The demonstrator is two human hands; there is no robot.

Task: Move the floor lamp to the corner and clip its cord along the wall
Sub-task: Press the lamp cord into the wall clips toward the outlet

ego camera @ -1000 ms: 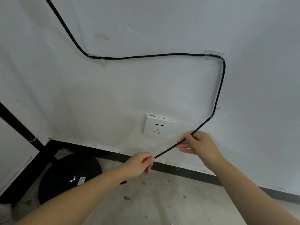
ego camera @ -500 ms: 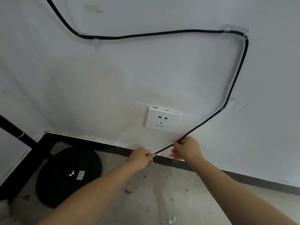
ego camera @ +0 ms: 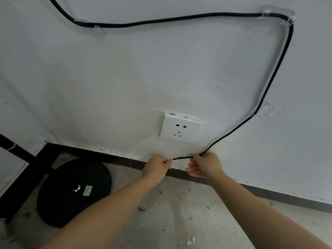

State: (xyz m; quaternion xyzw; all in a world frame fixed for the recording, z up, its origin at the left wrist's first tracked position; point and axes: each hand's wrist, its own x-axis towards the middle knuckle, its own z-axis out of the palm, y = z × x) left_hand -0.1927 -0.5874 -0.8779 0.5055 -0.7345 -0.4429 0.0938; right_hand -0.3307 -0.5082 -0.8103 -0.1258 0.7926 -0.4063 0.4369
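A black cord [ego camera: 186,18] runs along the white wall from the upper left, across to the upper right, then down and back left. Clear clips hold it: one at the upper left [ego camera: 96,27], one at the upper right corner [ego camera: 287,17], one lower right [ego camera: 261,112]. My left hand [ego camera: 158,167] and my right hand [ego camera: 206,164] both pinch the cord's low end against the wall just above the dark baseboard, a short stretch of cord between them. The lamp's round black base [ego camera: 73,191] stands in the corner, its pole [ego camera: 16,150] rising to the left.
A white wall socket [ego camera: 180,128] sits just above my hands, nothing plugged in. The black baseboard [ego camera: 269,194] lines the grey concrete floor. Small white paper scraps [ego camera: 190,241] lie on the floor near me.
Both hands have dropped lower and drawn closer together, bringing the cord's end down to the wall above the baseboard. The view has moved nearer to the wall.
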